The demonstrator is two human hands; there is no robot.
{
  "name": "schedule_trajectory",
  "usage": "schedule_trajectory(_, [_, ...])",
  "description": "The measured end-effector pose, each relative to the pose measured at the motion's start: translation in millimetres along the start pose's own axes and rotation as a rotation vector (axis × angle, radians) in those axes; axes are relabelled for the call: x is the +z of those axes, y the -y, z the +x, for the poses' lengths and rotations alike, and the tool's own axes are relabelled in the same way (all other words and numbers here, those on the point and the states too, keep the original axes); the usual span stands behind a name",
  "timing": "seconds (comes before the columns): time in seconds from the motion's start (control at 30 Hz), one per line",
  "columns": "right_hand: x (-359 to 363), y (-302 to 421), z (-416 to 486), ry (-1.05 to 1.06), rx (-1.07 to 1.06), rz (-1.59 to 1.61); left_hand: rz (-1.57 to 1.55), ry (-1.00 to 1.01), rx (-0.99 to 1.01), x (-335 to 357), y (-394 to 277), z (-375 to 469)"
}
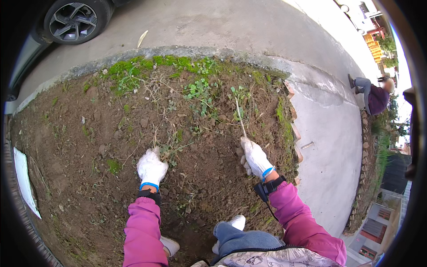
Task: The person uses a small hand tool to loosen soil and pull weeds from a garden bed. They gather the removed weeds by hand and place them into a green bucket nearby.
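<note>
My left hand [152, 167], in a white knit glove, is closed around a tuft of weeds [171, 152] low over the soil. Dry stems and green leaves stick out past its fingers. In a matching glove, my right hand [255, 159] grips a thin, pale, stick-like tool [240, 115]. Its shaft points away from me, and its far end lies among small leafy weeds [246, 96]. Whether a blade sits at that end cannot be made out. Both hands are above a bed of brown soil [206, 157]. A clump of clover-like plants [199, 95] grows between and beyond them.
Moss [126, 68] lines the concrete curb [150, 51] at the far side. Broken bricks [296, 131] edge the bed beside a concrete path [328, 143]. A car wheel [73, 21] stands upper left; a white board [25, 182] lies left. Another person [375, 96] bends over at right.
</note>
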State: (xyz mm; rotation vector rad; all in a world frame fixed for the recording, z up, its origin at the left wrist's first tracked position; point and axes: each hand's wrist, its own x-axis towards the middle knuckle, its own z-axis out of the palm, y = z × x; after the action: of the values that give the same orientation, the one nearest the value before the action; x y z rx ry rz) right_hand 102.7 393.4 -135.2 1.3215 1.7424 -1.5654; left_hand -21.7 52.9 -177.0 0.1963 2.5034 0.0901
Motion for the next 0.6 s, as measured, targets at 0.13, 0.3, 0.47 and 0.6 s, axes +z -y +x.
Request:
schedule_trajectory(0.13, [-16.8,-46.0,-54.5,-0.329,-0.335,-0.709,0.023,0.004,0.004,-1.9,0.0,0.8])
schedule_trajectory(0.3, [-19.2,-26.1,-19.1,-0.399,-0.53,-0.978,0.055,0.06,-0.004,-5.3,-0.8,-0.2])
schedule_trajectory(0.47, [8.2,74.2,43.1,-0.263,-0.387,-0.649,0.054,0.098,-0.025,-8.5,-2.1,1.8])
schedule_trajectory(0.6, [55.9,154.5,91.3,-0.135,-0.654,-0.736,0.016,0.091,-0.056,-9.0,-3.4,3.0])
